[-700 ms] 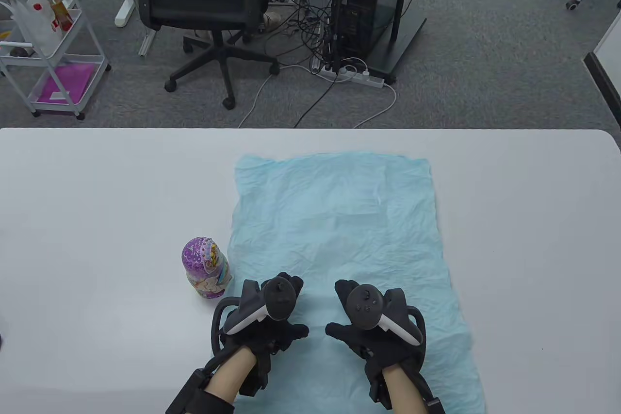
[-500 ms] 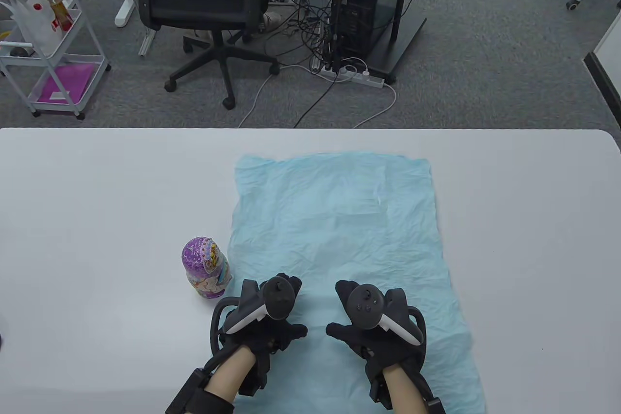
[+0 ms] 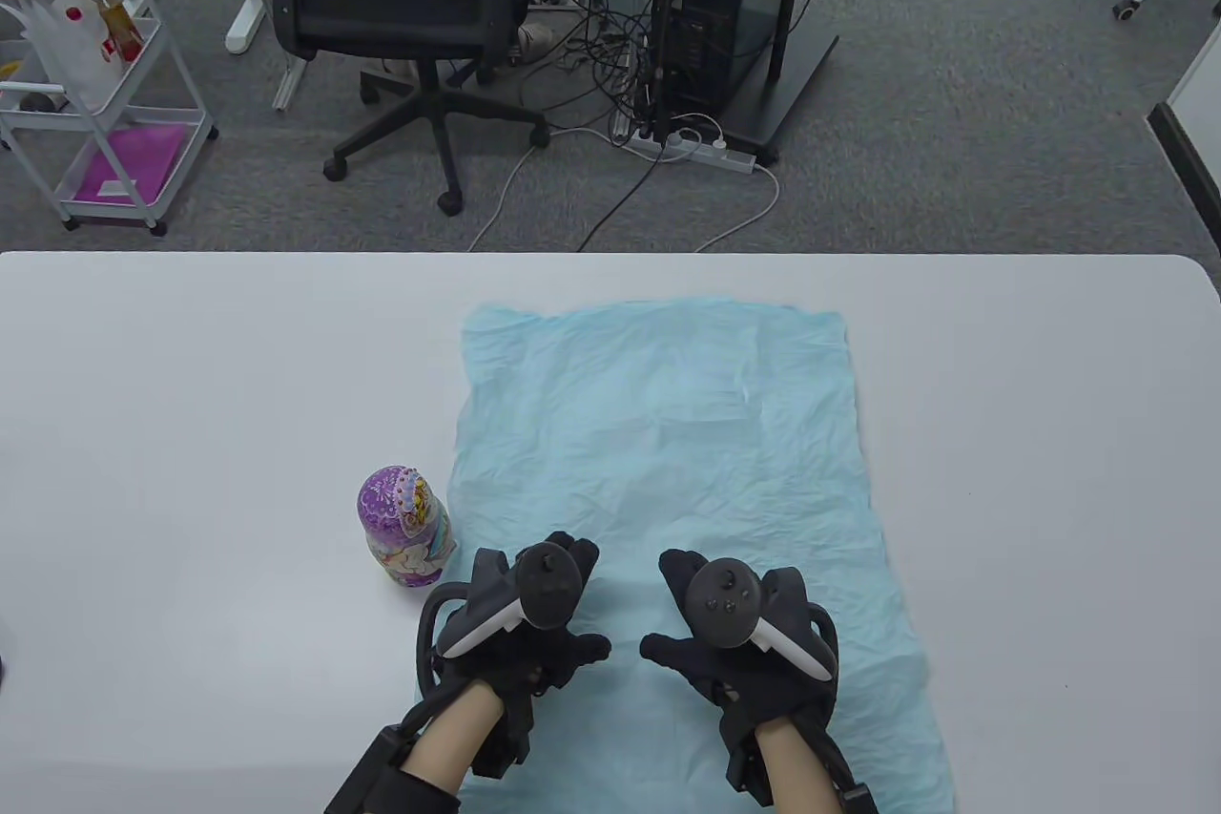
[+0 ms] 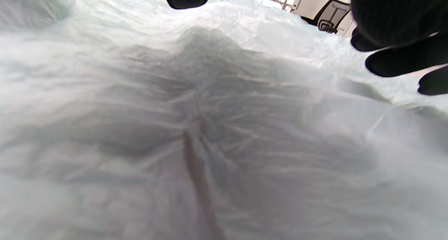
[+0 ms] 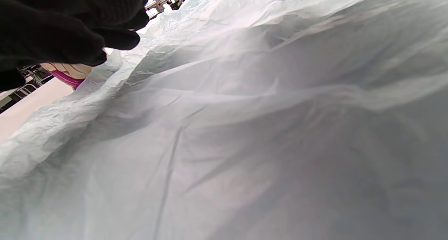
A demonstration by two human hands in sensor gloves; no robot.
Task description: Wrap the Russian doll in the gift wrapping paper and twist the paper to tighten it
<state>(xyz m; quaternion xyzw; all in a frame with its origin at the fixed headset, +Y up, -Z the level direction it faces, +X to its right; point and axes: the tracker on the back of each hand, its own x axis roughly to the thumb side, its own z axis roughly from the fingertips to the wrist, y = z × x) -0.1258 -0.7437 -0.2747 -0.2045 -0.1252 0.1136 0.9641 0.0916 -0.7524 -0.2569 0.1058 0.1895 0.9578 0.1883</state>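
A crumpled light-blue sheet of wrapping paper (image 3: 668,461) lies flat on the white table (image 3: 191,375). The Russian doll (image 3: 405,528), purple with a painted figure, stands upright just off the paper's left edge. My left hand (image 3: 563,604) rests flat on the near part of the paper, right of the doll and apart from it. My right hand (image 3: 682,604) rests on the paper beside it, fingers spread. Neither holds anything. The wrist views show wrinkled paper (image 4: 224,128) (image 5: 245,128) close up, with a sliver of the doll (image 5: 68,75) in the right wrist view.
Beyond the table's far edge are a black office chair (image 3: 401,12), a computer tower (image 3: 715,3) with tangled cables, and a white cart (image 3: 95,98) at the far left. Bare table lies left and right of the paper.
Almost nothing: both hands stay pressed on the near part of the paper, with only slight finger shifts. The doll and paper have not moved.
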